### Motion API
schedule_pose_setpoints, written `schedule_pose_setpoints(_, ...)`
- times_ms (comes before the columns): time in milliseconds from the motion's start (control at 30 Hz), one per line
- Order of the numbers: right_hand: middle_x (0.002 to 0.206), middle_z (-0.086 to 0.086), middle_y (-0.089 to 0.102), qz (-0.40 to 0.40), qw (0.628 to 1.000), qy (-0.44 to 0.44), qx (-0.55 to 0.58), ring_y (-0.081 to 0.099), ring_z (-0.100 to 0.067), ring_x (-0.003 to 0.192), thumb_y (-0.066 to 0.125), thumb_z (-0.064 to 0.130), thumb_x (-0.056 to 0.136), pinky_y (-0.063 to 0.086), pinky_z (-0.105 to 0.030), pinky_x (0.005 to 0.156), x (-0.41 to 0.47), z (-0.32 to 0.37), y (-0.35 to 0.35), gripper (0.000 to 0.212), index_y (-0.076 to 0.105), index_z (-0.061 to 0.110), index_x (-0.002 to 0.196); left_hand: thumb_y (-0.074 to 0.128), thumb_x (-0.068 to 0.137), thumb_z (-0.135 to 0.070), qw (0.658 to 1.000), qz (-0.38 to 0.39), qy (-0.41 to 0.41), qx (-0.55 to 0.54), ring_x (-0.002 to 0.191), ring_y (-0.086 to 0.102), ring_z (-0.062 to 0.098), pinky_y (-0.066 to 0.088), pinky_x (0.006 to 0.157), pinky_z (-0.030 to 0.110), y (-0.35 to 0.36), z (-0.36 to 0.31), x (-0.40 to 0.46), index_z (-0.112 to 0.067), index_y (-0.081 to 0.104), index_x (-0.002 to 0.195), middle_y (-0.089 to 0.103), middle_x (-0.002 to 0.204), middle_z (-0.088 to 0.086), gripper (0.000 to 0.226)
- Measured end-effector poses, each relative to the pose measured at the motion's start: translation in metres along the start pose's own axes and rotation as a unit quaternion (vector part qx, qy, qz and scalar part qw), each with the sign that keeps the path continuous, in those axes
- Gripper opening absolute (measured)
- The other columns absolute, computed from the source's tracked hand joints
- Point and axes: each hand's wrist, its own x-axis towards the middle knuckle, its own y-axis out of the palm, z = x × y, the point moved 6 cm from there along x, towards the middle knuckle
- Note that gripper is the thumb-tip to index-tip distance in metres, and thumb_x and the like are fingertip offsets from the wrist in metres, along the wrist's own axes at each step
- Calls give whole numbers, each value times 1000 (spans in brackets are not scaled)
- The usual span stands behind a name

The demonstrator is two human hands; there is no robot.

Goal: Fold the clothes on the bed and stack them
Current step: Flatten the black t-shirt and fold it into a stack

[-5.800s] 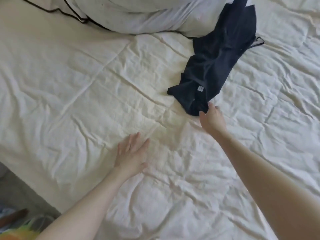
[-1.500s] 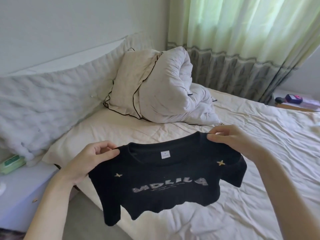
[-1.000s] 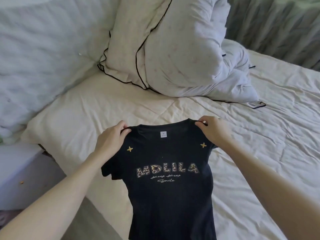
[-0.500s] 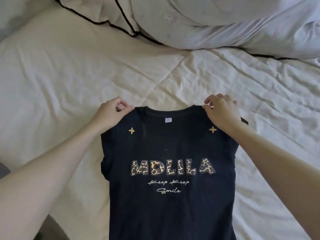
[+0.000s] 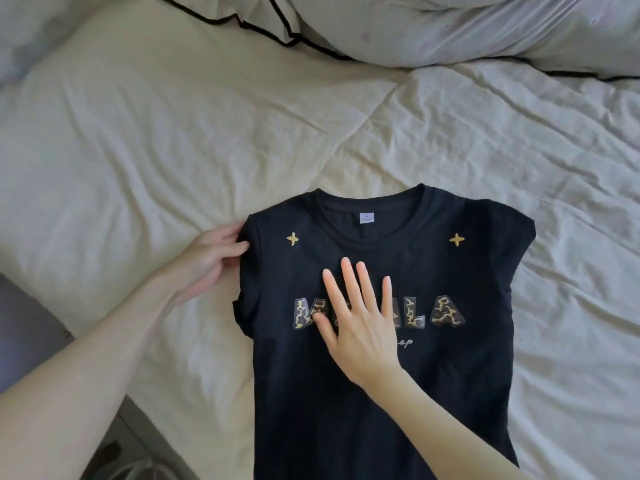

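A black T-shirt (image 5: 450, 375) with leopard-print letters and two small gold stars lies face up and spread flat on the cream bed sheet (image 5: 138, 161). Its collar points away from me and its hem runs out of the bottom of the view. My left hand (image 5: 211, 258) pinches the shirt's left shoulder edge between thumb and fingers. My right hand (image 5: 356, 320) lies flat on the chest print with fingers straight and spread, covering the middle letters.
A white duvet (image 5: 450, 26) and a pillow with black piping (image 5: 263, 19) are bunched at the head of the bed. The bed's near left edge (image 5: 114, 386) drops to the floor, with a grey surface (image 5: 24, 313) beside it.
The shirt has been laid down flat on the bed. My right hand let go of the right shoulder and moved onto the chest print. My left hand slid outward along the left shoulder.
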Motion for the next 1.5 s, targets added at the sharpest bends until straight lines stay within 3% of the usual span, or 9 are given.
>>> schedule_pose_setpoints(233,153,-9,30,-3,999,9,-38,26,-30,141,29,49,93,23,-56,112,-1,-2,19,60,36,19,145,63,86,-12,995,-72,72,-8,80,66,9,53,70,18,-17,-29,-2,-14,69,89,71,82,-3,6)
schedule_pose_setpoints(333,153,-10,28,-9,998,18,-53,25,-30,142,27,50,94,22,-56,113,-2,-3,22,61,34,19,146,68,85,-18,978,-94,131,133,71,66,1,51,59,13,-22,-40,-4,-22,70,82,71,77,-8,5)
schedule_pose_setpoints(567,154,-10,27,-16,997,49,-55,23,-31,142,27,48,94,20,-57,113,-2,4,18,60,33,18,146,73,65,-40,978,67,-61,190,93,69,10,52,74,18,-42,5,-22,-18,68,105,73,100,-4,46)
schedule_pose_setpoints(767,157,-10,16,-22,993,118,-2,12,-30,145,42,45,96,11,-57,115,-15,19,25,62,25,18,148,75,62,-31,997,-28,38,59,94,65,20,49,90,34,-61,7,-32,1,64,101,69,102,13,52)
schedule_pose_setpoints(900,159,-4,6,-32,990,115,69,-2,-22,146,19,55,92,2,-55,115,-11,49,14,66,14,25,150,75,72,-23,992,-60,81,69,79,55,21,45,73,30,-61,-9,-32,-5,56,80,59,81,11,28)
schedule_pose_setpoints(1133,150,-13,36,-126,990,-64,26,31,-32,139,56,38,85,21,-60,109,2,135,-5,65,36,18,143,74,79,-29,949,-66,84,298,42,57,8,40,34,22,-66,-37,-27,-16,65,77,67,61,-8,16)
schedule_pose_setpoints(1300,144,-11,45,-99,989,-89,-61,42,-28,133,72,17,76,35,-53,106,18,148,7,67,47,17,138,70,84,-22,967,-85,27,237,64,66,3,49,49,14,-84,-23,-25,-19,67,80,69,79,-2,6)
schedule_pose_setpoints(1400,141,-12,48,-107,988,-99,-45,45,-28,131,61,6,79,35,-52,107,19,154,9,59,49,13,137,67,86,-22,971,-106,-10,216,95,65,21,55,83,35,-92,-8,-27,-15,67,87,68,96,6,7)
schedule_pose_setpoints(1500,142,-12,47,-83,992,-93,26,42,-29,133,40,15,86,30,-53,109,11,157,9,52,47,11,138,64,89,-19,974,-120,3,192,92,66,22,57,74,36,-90,-13,-33,-17,65,82,67,92,7,7)
